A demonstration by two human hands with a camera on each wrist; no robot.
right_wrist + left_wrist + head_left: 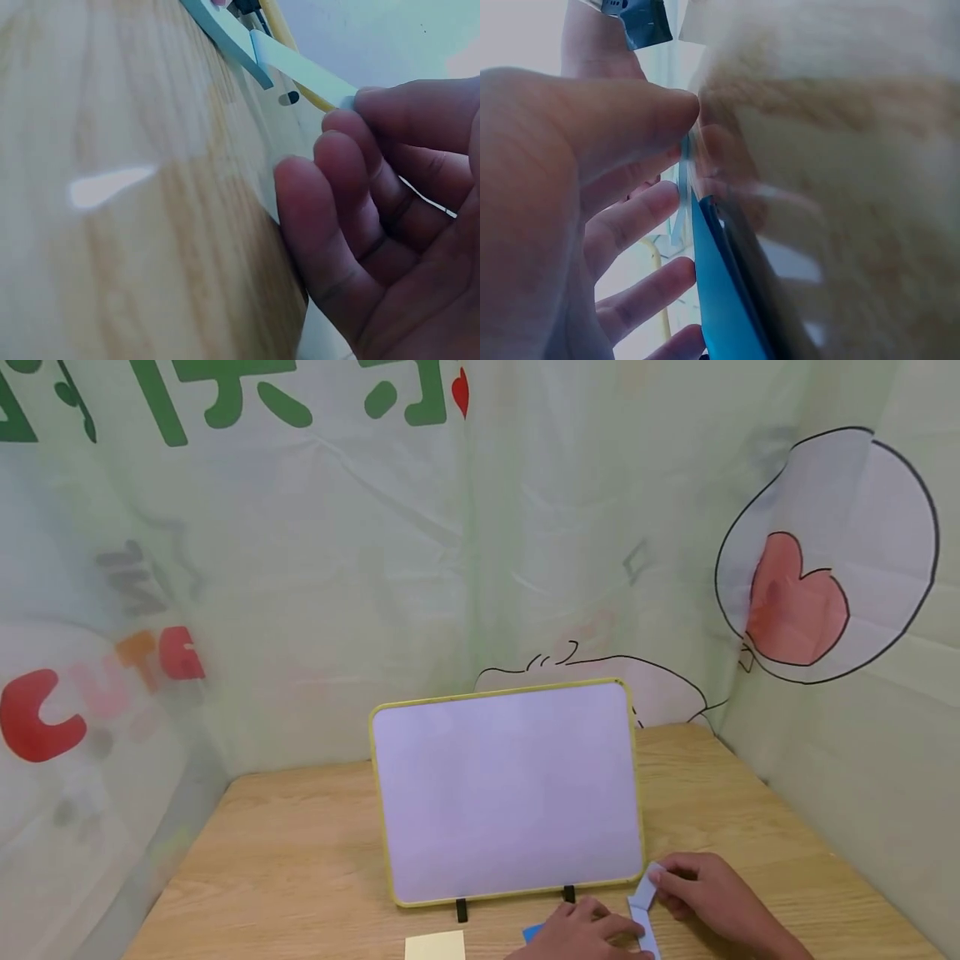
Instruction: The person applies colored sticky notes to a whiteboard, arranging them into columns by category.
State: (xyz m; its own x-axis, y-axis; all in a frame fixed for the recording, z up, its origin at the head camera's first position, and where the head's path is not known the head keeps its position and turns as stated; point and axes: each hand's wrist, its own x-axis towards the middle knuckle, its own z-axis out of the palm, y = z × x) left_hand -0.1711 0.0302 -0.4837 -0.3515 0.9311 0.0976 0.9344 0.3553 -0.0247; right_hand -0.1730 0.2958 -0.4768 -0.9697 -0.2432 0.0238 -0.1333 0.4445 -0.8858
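Paper, by the look of it: a pale blue strip (642, 902) lying on the table (300, 847) between my two hands, just in front of the whiteboard's (510, 793) lower right corner. It bends sharply partway along; whether that is one fold or two pieces meeting, I can't tell.

My right hand (711, 893) pinches its far end between thumb and fingertip, the remaining fingers loosely curled and holding nothing. My left hand (585, 935) is spread, its fingers (641, 229) lightly bent and apart, fingertips resting at the near stretch without closing round it.

I'd expect next to no weight, limp across its width but stiffer along a crease, and a touch slick. It could tear or kink under a hard tug, so I'd take it by the flat ends, pinched softly, and steady it beside the bend.

No container shows in these views. A blue piece (532, 932) peeks out beside my left hand, and a cream sheet (435, 947) lies flat farther left, near the board's foot.
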